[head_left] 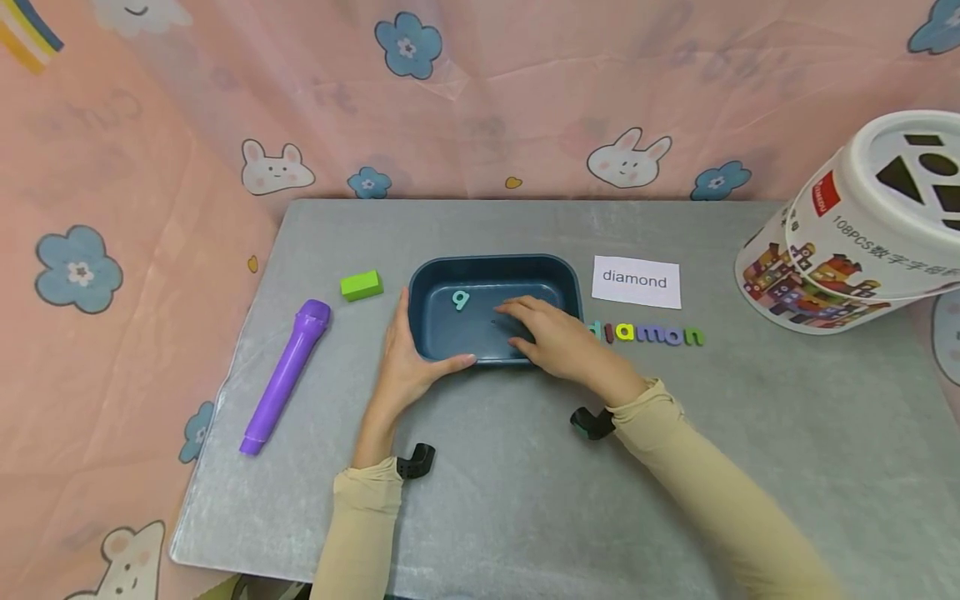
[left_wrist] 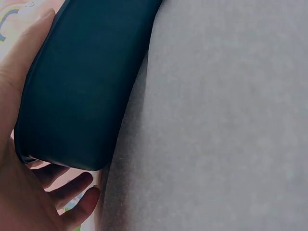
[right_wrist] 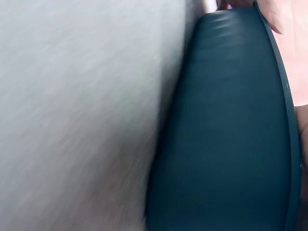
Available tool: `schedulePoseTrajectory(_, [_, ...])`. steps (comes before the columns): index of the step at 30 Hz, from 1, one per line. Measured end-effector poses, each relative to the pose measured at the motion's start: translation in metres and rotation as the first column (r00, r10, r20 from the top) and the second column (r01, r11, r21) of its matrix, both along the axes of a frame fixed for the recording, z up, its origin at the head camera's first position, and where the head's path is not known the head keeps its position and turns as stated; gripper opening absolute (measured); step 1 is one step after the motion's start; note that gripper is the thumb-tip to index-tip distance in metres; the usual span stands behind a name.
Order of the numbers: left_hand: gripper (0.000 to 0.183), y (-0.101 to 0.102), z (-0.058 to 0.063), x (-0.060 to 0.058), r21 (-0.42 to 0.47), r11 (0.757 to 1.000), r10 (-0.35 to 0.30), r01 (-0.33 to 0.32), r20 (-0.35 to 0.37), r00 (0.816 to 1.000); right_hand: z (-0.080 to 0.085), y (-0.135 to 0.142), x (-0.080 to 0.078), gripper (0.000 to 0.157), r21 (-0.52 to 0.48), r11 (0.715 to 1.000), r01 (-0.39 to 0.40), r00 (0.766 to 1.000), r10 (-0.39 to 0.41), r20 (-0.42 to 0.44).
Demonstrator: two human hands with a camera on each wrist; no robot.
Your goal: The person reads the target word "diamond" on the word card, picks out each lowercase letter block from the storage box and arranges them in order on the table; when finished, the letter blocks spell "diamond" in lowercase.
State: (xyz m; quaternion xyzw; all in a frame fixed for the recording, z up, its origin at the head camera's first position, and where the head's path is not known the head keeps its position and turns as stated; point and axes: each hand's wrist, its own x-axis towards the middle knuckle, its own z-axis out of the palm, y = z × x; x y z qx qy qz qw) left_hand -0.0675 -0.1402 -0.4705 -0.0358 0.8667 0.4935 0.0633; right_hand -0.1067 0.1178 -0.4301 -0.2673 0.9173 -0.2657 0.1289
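Note:
A dark blue rectangular tray stands on the grey table, and one light teal letter or number piece lies inside it. My left hand grips its left end, thumb along the front rim and fingers round the side; the left wrist view shows this hand at the corner. Over the right part of the tray reaches my right hand, its thumb and fingers apart and nothing seen between them. In the right wrist view the tray wall hides most of that hand.
Right of the tray, coloured letters spell "diamon" below a white card reading "diamond". A purple microphone-shaped stick and a green block lie to the left. A big white bucket with a shape-hole lid stands at the right.

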Motion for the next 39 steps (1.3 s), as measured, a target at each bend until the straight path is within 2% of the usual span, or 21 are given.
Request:
schedulePoseTrajectory(5, [0.141,0.0,0.0,-0.001,0.008,1.0,-0.007,0.007,-0.001,1.0,-0.003,-0.015,-0.011,0.065,0.029,0.999,-0.036,0.996,0.033,0.079])
schedulePoseTrajectory(11, [0.14,-0.001,0.0,-0.001,0.02,1.0,-0.012,0.012,-0.001,1.0,-0.011,-0.03,-0.025,0.078,0.082,0.992,-0.099,0.991,0.092,0.095])
schedulePoseTrajectory(18, [0.14,-0.001,0.0,-0.001,0.016,1.0,-0.016,0.016,-0.003,1.0,-0.021,-0.043,-0.034,0.078,0.144,0.984,-0.105,0.989,0.089,0.118])
schedulePoseTrajectory(22, [0.14,-0.001,0.0,-0.001,0.027,1.0,-0.013,0.013,-0.002,1.0,-0.023,-0.044,-0.036,0.071,0.126,0.988,-0.091,0.992,0.079,0.099])
schedulePoseTrajectory(26, [0.141,0.0,0.0,0.0,0.044,0.999,-0.004,0.004,-0.003,1.0,-0.022,-0.042,-0.036,0.053,0.088,0.994,-0.063,0.997,0.059,0.049])
schedulePoseTrajectory(33, [0.141,0.0,-0.001,0.001,0.046,0.999,-0.005,0.005,-0.002,1.0,-0.013,-0.037,-0.036,0.025,0.169,0.985,-0.037,0.999,0.038,-0.003])
schedulePoseTrajectory(39, [0.14,0.0,-0.001,0.001,0.043,0.999,-0.007,0.008,-0.01,1.0,-0.01,-0.034,-0.036,0.016,0.193,0.981,-0.03,0.999,0.027,0.018])
